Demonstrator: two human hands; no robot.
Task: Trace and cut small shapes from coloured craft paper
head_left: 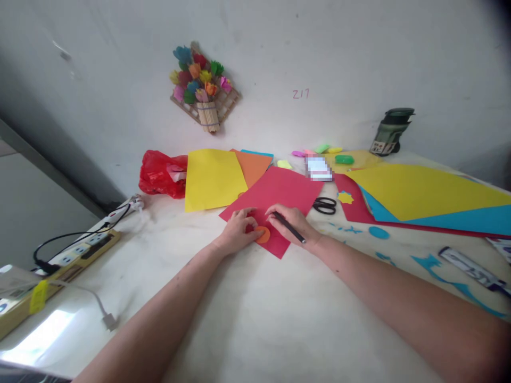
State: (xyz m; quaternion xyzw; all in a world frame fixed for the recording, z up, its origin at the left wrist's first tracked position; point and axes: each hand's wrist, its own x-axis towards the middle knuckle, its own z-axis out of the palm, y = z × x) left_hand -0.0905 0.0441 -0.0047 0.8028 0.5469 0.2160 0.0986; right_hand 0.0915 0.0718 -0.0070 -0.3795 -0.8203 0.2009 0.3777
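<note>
A red sheet of paper (pixel 283 186) lies at an angle on the table in front of me. My left hand (pixel 238 231) rests on it with curled fingers, holding an orange paper circle (pixel 263 234) against the sheet near its front corner. In my right hand (pixel 293 223) is a black pen (pixel 290 229), pinched between thumb and fingers, its back end pointing toward me. The pen's tip is hard to make out by the fingers, and I cannot tell whether it touches the paper. Black-handled scissors (pixel 325 206) lie just right of the sheet, blades hidden.
Yellow paper (pixel 211 178) and a red plastic bag (pixel 159 173) lie back left. On the right are a large yellow sheet (pixel 431 189), blue scraps (pixel 378 232) and a marker-like tube (pixel 471 268). A power strip (pixel 80 260) runs along the left edge. A green bottle (pixel 393 132) stands behind.
</note>
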